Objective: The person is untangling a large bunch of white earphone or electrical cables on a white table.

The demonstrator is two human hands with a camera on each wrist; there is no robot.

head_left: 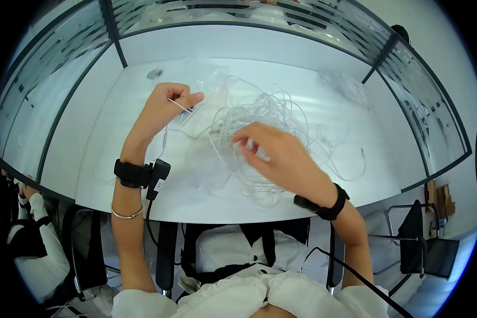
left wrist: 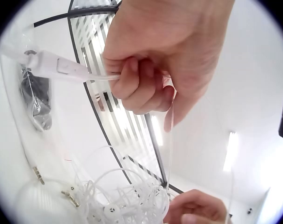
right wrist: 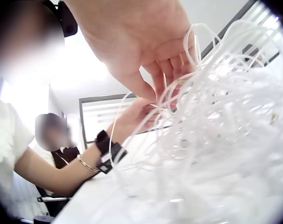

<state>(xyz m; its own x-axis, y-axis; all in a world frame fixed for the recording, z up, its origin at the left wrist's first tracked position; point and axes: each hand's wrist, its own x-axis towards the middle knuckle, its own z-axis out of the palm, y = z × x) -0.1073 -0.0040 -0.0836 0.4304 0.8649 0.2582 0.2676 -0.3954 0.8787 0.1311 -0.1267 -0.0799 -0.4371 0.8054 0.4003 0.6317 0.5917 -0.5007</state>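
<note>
My left hand (head_left: 164, 108) is raised left of a tangled pile of white cables (head_left: 273, 111), its fingers curled round a white cable. In the left wrist view a white inline piece (left wrist: 60, 68) hangs on that cable beside the left hand (left wrist: 165, 51). One thin strand (left wrist: 171, 144) runs from it down to my right hand (left wrist: 197, 207). Over the near side of the pile, my right hand (head_left: 283, 159) has its thumb and fingertips together on a strand. The right wrist view shows loops (right wrist: 193, 51) of cable around the right hand (right wrist: 137, 39).
A clear bag with a dark item (left wrist: 36, 95) and metal plugs (left wrist: 38, 175) lie left of the pile. Crumpled clear plastic (head_left: 344, 85) sits at the back right. Low partitions (head_left: 69, 114) enclose the white desk (head_left: 180, 204). Other people sit nearby.
</note>
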